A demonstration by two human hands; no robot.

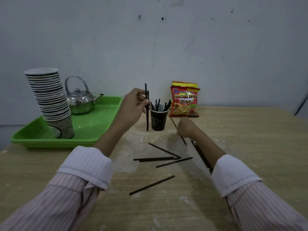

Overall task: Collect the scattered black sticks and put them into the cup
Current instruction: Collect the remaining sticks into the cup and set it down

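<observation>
Gathering Sticks, Roughly Half Done

Holding two black sticks upright just beside the cup, the left hand is pinching them firmly. Several sticks are already standing in the cup. The right hand is closing its grip on another stick lying on the counter. Some six loose sticks are waiting nearby, so much collecting is remaining.

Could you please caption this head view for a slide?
Left hand holds sticks beside the cup; more lie on the table.

stick partly under right hand, more sticks behind forearm
</observation>
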